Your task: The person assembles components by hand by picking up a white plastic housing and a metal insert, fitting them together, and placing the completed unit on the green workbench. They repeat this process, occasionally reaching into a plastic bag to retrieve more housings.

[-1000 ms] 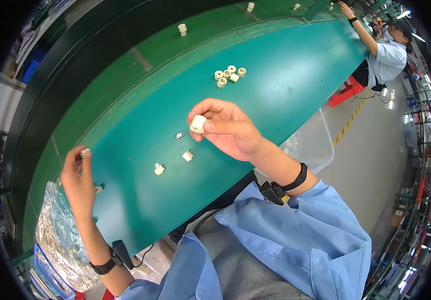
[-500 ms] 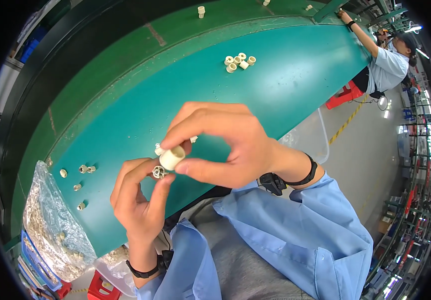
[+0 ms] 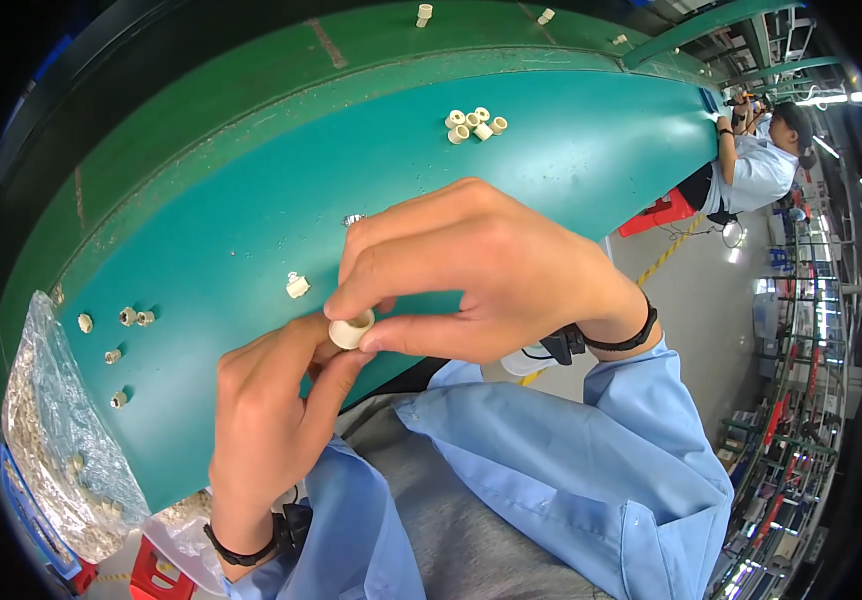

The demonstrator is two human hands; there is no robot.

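Note:
A cream, hollow cylindrical cap (image 3: pixel 349 334) is pinched between the thumb and fingers of my right hand (image 3: pixel 486 270), its open end facing up. Just under it, the closed fingers of my left hand (image 3: pixel 276 400) meet the cap's lower edge. The small round fitting with a metal inside that the left hand held is now hidden by the cap and fingers. Beyond my hands, a small cream fitting (image 3: pixel 297 287) lies on the green table (image 3: pixel 221 300). A shiny small piece (image 3: pixel 353 220) shows partly beside my right knuckles.
Several cream caps (image 3: pixel 459 134) cluster farther up the table. Small fittings (image 3: pixel 119 399) lie scattered at the left, near a clear plastic bag (image 3: pixel 61 440) full of parts. A dark green strip (image 3: pixel 281 70) borders the far edge. A co-worker (image 3: pixel 761 170) sits at the far right.
The cap has come down over the fitting in my left hand, which was visible before. My left hand has turned, its back now more upward. The view has shifted; the co-worker's arm has drawn in.

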